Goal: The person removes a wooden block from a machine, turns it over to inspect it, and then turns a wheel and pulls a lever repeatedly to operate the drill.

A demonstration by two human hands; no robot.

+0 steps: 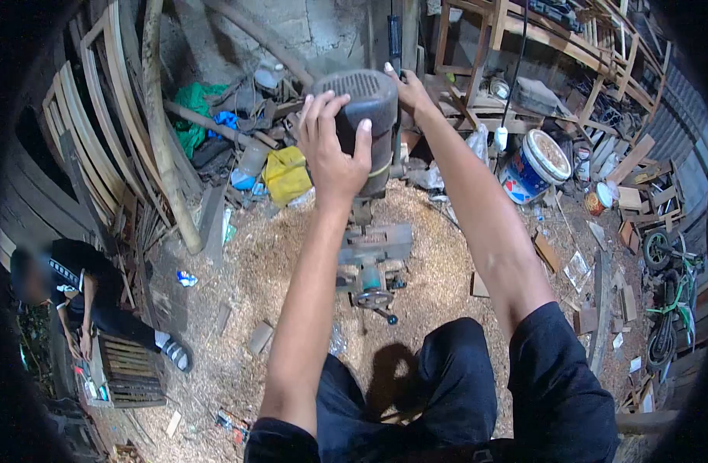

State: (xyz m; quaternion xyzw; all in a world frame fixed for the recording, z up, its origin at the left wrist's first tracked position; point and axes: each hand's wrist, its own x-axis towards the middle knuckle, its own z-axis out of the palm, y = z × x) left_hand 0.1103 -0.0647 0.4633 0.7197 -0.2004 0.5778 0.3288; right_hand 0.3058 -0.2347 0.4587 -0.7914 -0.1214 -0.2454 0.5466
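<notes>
A dark, cylindrical electric motor [373, 116] with a slotted cap stands upright on a machine in front of me. My left hand [335, 150] is closed round its near left side, fingers bent over the cap's edge and thumb on the front. At the motor's far right side, by the upright column, is my right hand [412, 89]. Its thumb points up, and the motor hides part of its fingers; what they grip cannot be made out. Below the motor sit the machine's metal vise table [377, 243] and a handwheel [372, 299] with a crank knob.
Wood shavings [284, 255] cover the floor. A person [84, 285] sits at left by a slatted wooden piece [130, 374]. Curved wood strips [92, 139] lean on the left wall. A paint bucket [535, 166], yellow sack [287, 176] and small bike [666, 309] stand around.
</notes>
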